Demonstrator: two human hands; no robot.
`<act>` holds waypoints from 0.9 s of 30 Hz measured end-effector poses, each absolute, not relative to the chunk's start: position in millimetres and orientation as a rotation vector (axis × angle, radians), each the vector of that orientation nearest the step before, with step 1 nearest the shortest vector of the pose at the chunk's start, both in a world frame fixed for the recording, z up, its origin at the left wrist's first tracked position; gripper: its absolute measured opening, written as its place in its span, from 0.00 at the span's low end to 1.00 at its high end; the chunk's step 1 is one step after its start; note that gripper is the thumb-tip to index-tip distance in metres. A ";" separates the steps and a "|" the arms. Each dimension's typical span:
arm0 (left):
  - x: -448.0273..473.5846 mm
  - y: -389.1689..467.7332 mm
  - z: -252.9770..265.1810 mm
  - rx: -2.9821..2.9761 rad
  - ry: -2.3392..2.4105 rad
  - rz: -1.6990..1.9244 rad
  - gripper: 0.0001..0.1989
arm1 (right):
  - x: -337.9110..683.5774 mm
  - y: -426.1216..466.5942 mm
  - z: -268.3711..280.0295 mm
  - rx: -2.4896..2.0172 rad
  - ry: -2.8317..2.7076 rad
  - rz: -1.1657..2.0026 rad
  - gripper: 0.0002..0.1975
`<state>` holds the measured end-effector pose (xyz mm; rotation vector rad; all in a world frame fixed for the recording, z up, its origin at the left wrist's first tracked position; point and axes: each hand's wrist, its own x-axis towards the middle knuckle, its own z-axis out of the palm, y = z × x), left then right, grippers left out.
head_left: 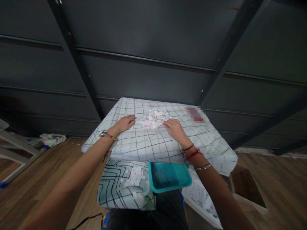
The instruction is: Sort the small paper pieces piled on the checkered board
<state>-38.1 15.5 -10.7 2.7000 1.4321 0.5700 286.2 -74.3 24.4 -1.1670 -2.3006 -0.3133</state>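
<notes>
A loose heap of small white paper-like pieces (154, 118) with pinkish marks lies on the checked tablecloth (144, 143). Beside the heap's left edge, my left hand (126, 123) rests on the cloth, fingers stretched toward the pieces, with a dark gap above the thumb. My right hand (175, 128) touches the right edge of the heap with its fingers drawn together; whatever is between the fingertips is too small to make out. Below the table edge, more of these small pieces (136, 175) sit on a green-and-white patterned cloth (110, 188) across my lap.
A teal plastic tray (188, 180) stands beside the lap cloth. At the table's right lies a blurred-out reddish item (195, 115). A white box (201, 201) and an open carton (248, 185) are low on the right. Dark wall panels (148, 76) rise behind the table.
</notes>
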 end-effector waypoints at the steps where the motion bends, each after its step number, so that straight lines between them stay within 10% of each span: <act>1: -38.2 15.7 -10.9 2.701 1.431 0.572 0.26 | 286.6 -74.1 24.2 -1.168 -2.296 -0.304 0.15; 27: -37.4 15.2 -10.8 2.681 1.430 0.592 0.24 | 282.9 -73.3 22.5 -1.257 -2.193 -0.337 0.12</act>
